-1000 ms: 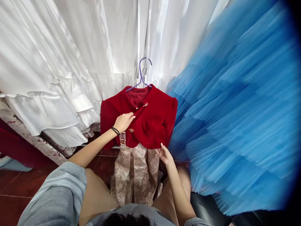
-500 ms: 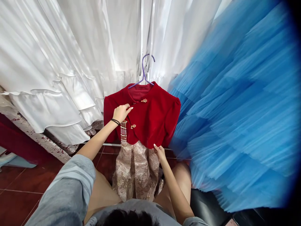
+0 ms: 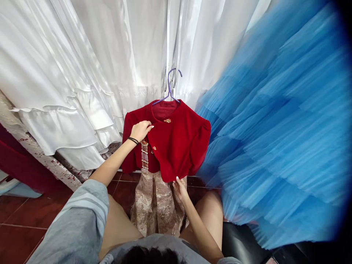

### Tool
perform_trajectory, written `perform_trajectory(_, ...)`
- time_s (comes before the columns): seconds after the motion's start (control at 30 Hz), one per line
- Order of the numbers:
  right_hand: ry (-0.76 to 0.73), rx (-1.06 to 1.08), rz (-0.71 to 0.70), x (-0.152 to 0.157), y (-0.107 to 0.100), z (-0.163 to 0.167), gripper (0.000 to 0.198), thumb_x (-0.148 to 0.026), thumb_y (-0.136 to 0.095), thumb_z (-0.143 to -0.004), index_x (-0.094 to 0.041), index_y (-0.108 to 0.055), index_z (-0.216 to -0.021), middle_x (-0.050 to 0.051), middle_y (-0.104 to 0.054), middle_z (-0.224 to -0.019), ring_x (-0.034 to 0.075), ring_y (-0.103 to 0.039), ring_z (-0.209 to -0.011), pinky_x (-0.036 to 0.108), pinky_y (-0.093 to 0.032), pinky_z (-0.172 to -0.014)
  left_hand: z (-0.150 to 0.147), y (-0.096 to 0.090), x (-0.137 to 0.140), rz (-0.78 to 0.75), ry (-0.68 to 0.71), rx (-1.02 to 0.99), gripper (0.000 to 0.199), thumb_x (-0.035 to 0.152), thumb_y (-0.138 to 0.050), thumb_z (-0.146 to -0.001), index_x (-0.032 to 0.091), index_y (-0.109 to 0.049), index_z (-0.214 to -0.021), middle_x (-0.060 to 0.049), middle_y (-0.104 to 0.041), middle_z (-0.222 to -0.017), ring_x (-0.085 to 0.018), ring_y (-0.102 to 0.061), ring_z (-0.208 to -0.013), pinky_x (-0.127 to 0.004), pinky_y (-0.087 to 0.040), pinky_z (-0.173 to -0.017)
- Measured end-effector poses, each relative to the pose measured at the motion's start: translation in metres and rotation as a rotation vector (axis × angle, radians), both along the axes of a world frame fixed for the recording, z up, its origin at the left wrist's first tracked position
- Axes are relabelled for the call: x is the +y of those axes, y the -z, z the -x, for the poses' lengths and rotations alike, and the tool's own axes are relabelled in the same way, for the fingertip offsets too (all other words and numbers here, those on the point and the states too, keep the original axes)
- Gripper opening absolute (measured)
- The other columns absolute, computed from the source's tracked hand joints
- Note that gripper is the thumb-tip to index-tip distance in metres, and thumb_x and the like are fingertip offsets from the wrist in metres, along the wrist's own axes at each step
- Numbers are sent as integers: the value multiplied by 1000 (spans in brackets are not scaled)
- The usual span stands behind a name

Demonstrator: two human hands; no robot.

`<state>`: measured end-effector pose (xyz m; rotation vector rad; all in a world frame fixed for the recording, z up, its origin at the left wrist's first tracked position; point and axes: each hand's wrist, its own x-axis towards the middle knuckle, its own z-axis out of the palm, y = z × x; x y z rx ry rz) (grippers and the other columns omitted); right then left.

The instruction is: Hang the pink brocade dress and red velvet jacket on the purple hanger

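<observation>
In front of me a short red velvet jacket point(image 3: 176, 143) hangs on a purple hanger point(image 3: 169, 86). Gold ornamental clasps sit at its collar and along the front opening. My left hand point(image 3: 140, 130) pinches the front edge on the left side of the chest, just above a beaded tassel point(image 3: 144, 157). Lower down, my right hand point(image 3: 180, 187) grips the bottom hem of the other front panel and holds it outward. Beneath the jacket hangs a pale gold brocade skirt point(image 3: 158, 205), reaching down between my legs.
White satin garments point(image 3: 110, 44) hang behind and to the left. A full blue tulle skirt point(image 3: 275, 139) fills the right side. Below are dark red floor tiles point(image 3: 24, 216) and a black seat point(image 3: 239, 238). A floral-edged fabric point(image 3: 41, 154) hangs at far left.
My right hand has moved slightly down and left, pulling the jacket's hem with it. The front opening shifts, and the lower clasp is turned. My left hand keeps its hold.
</observation>
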<state>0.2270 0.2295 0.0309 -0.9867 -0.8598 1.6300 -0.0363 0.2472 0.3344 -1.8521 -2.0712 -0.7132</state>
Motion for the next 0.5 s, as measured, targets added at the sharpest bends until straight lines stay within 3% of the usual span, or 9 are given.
perform_trajectory(0.1,105,-102,15,10,-3,-1,44,-49,-80,-51,-21,-55,-73,3,-65,-70,21,-63,-64,35,-55,-63,5,10,5,-24,-20,-26,30,43,-48,-96,21,-67,-100,-8,-71,-103,-24,-67,-92,-29,-43,-65)
perform_trajectory(0.2,339,-245,-48,22,-28,-11,52,-46,-76,-57,-19,-59,-98,15,-66,-108,31,-62,-105,45,-50,-93,4,26,-4,-199,9,-146,33,42,-41,-99,21,-66,-103,-8,-71,-103,-21,-66,-89,-30,-47,-74)
perform_trajectory(0.27,505,-459,-265,30,-63,-12,71,-48,-69,-67,-16,-50,-128,20,-50,-140,34,-44,-133,51,-35,-111,-3,41,-10,-372,-90,-203,34,37,-36,-100,19,-63,-112,-11,-68,-112,-23,-65,-101,-35,-47,-89)
perform_trajectory(0.33,585,-714,-538,40,-107,-2,93,-54,-66,-73,-11,-30,-148,25,-27,-156,36,-24,-146,56,-23,-116,-17,58,-11,-492,-298,-231,44,41,-45,-95,16,-53,-130,-20,-56,-135,-31,-53,-125,-46,-39,-104)
perform_trajectory(0.43,546,-942,-740,67,-171,23,119,-56,-75,-66,-5,-13,-154,31,-3,-160,42,-4,-150,65,-16,-114,-35,78,-5,-453,-534,-282,98,59,-64,-78,5,-24,-150,-33,-22,-156,-44,-22,-146,-59,-27,-111)
perform_trajectory(0.5,517,-1011,-799,94,-202,23,108,-45,-75,-67,-6,-22,-153,30,-5,-161,45,-3,-149,71,-10,-111,-30,81,-5,-399,-572,-307,106,61,-65,-76,2,-18,-151,-34,-16,-157,-46,-19,-146,-60,-24,-112)
